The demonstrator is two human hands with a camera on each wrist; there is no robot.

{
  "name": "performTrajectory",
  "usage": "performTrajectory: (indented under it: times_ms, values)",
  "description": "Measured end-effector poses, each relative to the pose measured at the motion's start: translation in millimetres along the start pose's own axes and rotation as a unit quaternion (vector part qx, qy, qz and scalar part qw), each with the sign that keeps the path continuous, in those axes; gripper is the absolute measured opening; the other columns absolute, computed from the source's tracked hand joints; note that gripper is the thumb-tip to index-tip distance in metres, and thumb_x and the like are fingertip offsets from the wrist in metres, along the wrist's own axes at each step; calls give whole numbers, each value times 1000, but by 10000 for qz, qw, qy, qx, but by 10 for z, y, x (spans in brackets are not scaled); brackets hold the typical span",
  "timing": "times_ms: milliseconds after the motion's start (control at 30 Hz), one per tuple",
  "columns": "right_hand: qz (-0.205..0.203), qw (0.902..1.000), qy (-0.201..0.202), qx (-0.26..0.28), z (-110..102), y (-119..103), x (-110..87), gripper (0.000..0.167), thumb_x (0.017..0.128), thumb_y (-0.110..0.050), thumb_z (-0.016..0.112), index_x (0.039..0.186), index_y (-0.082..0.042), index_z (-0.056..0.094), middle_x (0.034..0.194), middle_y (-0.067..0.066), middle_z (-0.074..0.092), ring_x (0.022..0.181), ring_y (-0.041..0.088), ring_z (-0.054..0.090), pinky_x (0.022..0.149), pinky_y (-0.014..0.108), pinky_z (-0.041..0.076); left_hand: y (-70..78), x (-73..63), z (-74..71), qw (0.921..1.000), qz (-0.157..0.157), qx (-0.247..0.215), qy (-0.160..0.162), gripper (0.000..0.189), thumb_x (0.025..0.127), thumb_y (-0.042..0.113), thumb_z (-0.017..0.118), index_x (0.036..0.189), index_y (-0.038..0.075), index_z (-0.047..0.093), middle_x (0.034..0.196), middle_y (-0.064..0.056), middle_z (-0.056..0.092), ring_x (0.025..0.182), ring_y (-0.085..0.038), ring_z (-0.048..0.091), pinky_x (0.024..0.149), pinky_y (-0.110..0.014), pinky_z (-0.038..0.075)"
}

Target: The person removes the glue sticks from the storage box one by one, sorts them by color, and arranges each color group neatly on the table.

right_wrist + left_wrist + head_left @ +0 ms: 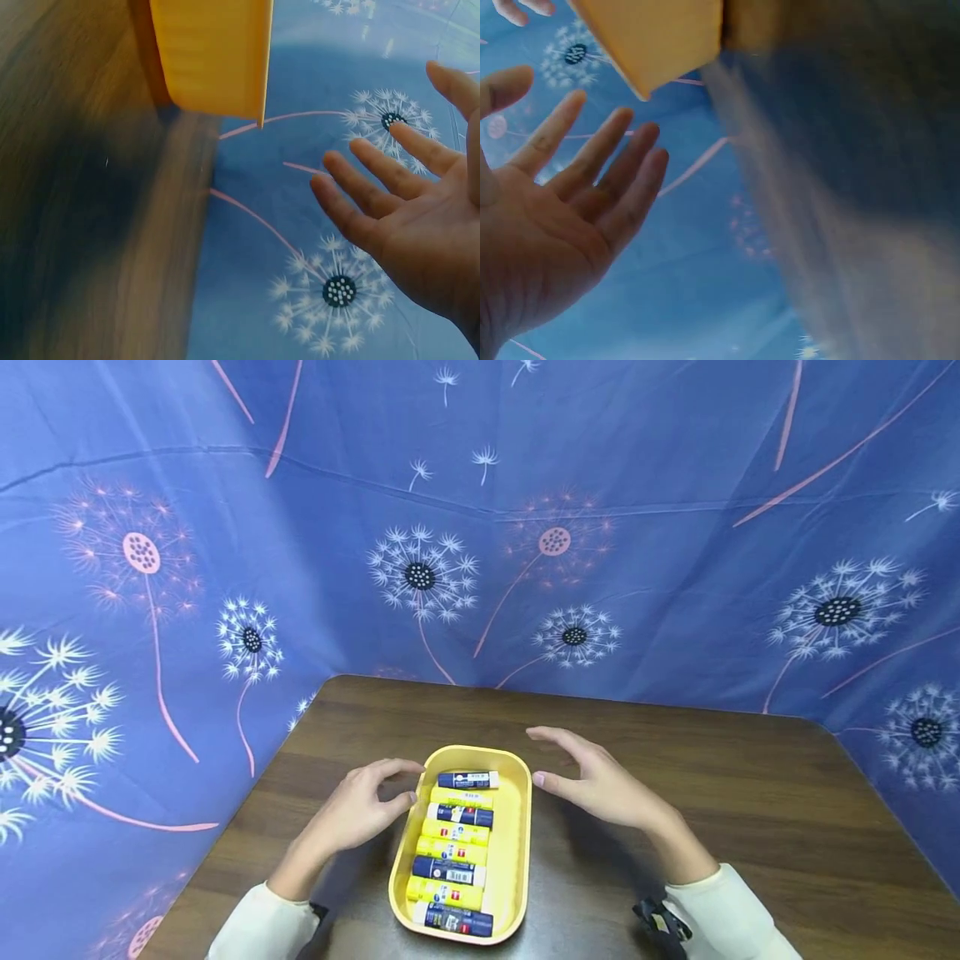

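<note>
A yellow tray (513, 852) with rounded corners sits on the table, its long side running away from me. Inside it, against the left part, several glue sticks lie crosswise in a column, some with yellow labels, such as the yellow glue stick (450, 850), others dark blue, such as the blue glue stick (447, 870). My left hand (360, 806) hovers beside the tray's left rim, fingers loosely bent and holding nothing. To the right of the tray my right hand (603, 785) hangs in the air, fingers spread and palm bare (435, 217). In both wrist views a gap separates hand from tray wall.
The dark wooden table (712, 793) extends far to the right of the tray and behind it. A blue cloth (480, 460) with a dandelion pattern hangs behind the table's back edge and along its left side. Each wrist wears a dark strap.
</note>
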State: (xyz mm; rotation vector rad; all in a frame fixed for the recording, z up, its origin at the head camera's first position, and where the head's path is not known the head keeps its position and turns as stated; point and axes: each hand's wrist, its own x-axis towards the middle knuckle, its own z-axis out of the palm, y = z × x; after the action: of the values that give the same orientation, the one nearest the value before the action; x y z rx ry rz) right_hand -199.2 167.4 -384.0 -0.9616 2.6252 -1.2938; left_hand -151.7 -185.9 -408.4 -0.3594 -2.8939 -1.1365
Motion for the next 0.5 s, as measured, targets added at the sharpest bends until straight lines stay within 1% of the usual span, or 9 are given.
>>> performTrajectory:
  times_ms: [100, 200, 267, 367, 500]
  values:
    - [0, 9992, -151, 362, 38, 0, 80, 52, 99, -29, 70, 147, -19, 53, 150, 2, 58, 133, 34, 60, 107, 53, 52, -100, 17, 27, 9984, 12, -446, -341, 37, 93, 14, 69, 130, 19, 69, 133, -2, 70, 122, -28, 68, 100, -49, 58]
    - [-16, 9973, -348, 649, 81, -9, 164, 45, 101, -26, 69, 143, -15, 57, 144, 9, 63, 126, 37, 64, 104, 44, 55, -197, 39, 51, 9944, 93, -784, -703, 39, 93, 9, 68, 132, 12, 68, 133, -9, 70, 119, -29, 70, 97, -46, 60]
    - [-59, 9954, -480, 827, 109, -19, 220, 42, 101, -23, 68, 141, -12, 60, 139, 14, 65, 122, 38, 66, 102, 39, 56, -259, 54, 62, 9923, 146, -870, -868, 39, 94, 8, 68, 132, 10, 67, 132, -12, 70, 117, -29, 71, 96, -45, 60]
    - [-96, 9936, -594, 955, 155, -40, 308, 38, 101, -21, 68, 137, -11, 62, 135, 18, 67, 119, 35, 68, 101, 34, 57, -337, 76, 68, 9904, 221, -923, -1009, 40, 93, 7, 69, 133, 9, 66, 132, -12, 70, 115, -27, 70, 96, -44, 60]
    - [-39, 9923, -662, 1043, 208, -65, 403, 37, 100, -18, 69, 135, -12, 63, 131, 12, 69, 116, 29, 69, 99, 33, 57, -415, 106, 71, 9865, 394, -1026, -1217, 42, 93, 7, 69, 135, 10, 64, 133, -12, 69, 115, -27, 71, 97, -43, 59]
